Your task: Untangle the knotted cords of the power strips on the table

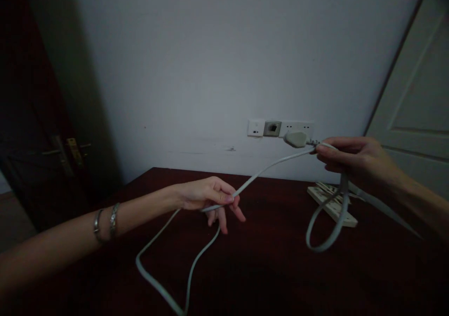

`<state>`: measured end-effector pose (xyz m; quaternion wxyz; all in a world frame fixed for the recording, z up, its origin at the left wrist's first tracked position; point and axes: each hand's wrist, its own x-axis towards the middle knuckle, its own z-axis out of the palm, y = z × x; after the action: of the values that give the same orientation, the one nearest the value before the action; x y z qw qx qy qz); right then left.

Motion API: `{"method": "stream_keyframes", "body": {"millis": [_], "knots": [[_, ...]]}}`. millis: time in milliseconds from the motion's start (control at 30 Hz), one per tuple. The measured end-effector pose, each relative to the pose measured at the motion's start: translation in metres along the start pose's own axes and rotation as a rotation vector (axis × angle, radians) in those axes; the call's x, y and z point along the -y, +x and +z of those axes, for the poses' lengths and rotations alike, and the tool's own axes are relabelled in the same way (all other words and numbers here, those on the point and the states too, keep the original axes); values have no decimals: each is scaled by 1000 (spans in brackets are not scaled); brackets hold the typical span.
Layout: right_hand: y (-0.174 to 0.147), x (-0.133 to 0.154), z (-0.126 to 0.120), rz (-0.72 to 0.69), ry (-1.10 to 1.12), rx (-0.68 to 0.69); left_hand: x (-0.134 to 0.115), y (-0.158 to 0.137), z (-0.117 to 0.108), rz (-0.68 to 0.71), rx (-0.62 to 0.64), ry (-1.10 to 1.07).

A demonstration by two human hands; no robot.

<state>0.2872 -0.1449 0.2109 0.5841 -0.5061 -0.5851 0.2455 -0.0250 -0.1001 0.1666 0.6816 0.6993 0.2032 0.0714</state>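
A long white power cord [261,173] runs slanting between my two hands above the dark table. My left hand [213,194] pinches it between thumb and index finger, the other fingers spread loosely; a loop of cord hangs below this hand. My right hand [351,154] grips the cord close to its white plug [295,139], which points left in front of the wall sockets; whether it touches them I cannot tell. Another loop dangles under my right hand. Behind that loop lies a white power strip [333,208] on the table, partly covered by strands of cord.
The dark red table [266,260] meets a pale wall [196,72]. On the wall sit a socket plate [305,128], a grey switch plate [272,128] and a small white plate [256,128]. A dark door [31,119] stands left, a white panelled door [417,82] right.
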Motion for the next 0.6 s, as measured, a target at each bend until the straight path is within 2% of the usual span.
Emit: {"method": "stream_keyframes", "body": {"millis": [100, 200, 267, 333, 400, 500, 533, 600], "knots": [[-6, -9, 4, 120, -27, 43, -1, -3, -12, 67, -318, 315], [-11, -28, 13, 310, 54, 152, -6, -10, -22, 259, -672, 920], [-11, -41, 17, 385, 152, 216, -9, -16, -23, 387, -779, 1302], [-10, -51, 19, 425, 242, 262, -9, -18, -21, 431, -772, 1513], [-7, -55, 19, 447, 306, 269, -7, -17, -17, 409, -766, 1536], [-1, -50, 16, 393, 324, 214, -2, -10, -13, 323, -743, 1253], [2, -47, 13, 359, 322, 182, -1, -8, -13, 263, -685, 1097], [9, -42, 3, 277, 322, 102, 2, -8, -14, 102, -475, 751]]}}
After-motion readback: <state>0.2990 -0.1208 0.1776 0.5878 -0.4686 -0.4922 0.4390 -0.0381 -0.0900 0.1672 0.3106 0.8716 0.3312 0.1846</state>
